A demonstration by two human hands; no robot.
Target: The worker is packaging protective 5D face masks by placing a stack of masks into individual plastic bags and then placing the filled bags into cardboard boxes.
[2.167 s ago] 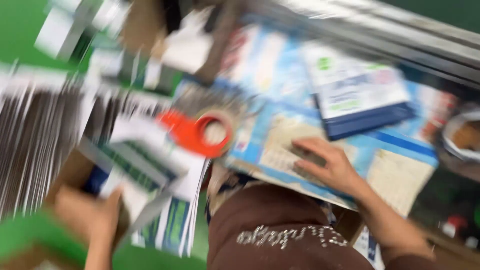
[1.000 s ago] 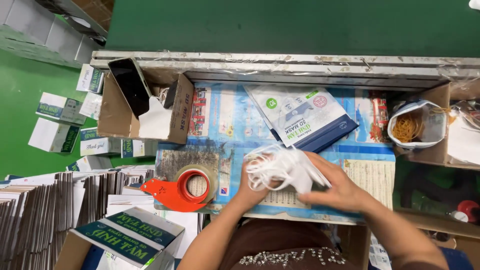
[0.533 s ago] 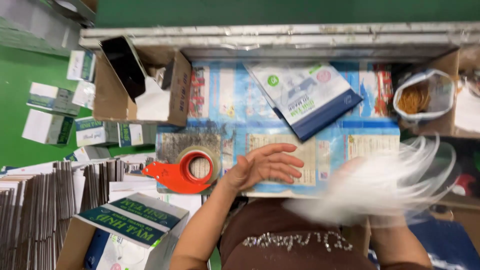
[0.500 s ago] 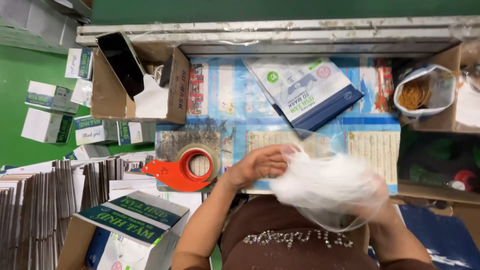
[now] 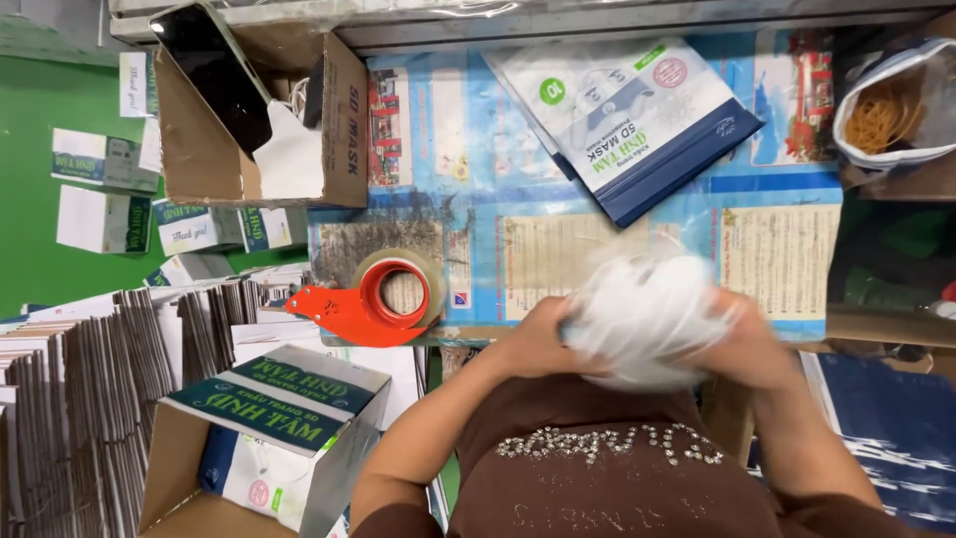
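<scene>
at the near edge of the table, both hands grip one bundle of white masks, which is blurred. the left hand clasps the bundle's left side; the right hand clasps its right side, fingers curled onto it. the bundle sits between the two hands, just above the person's brown top, over the front rim of the table. individual masks cannot be told apart.

left of the left hand, a red tape dispenser with a roll of clear tape lies on the table, near but apart from the hand. beyond the bundle, a white and dark blue pouch lies flat and tilted on the printed blue sheet that covers the table. at the far left corner of the table stands an open brown cardboard box with a dark flat item leaning in it. at the far right, an open clear bag of rubber bands rests at the table's corner.

below the table to the left, a green and white carton sits in a larger open box, beside stacks of flattened cartons. small white boxes lie on the green floor.
</scene>
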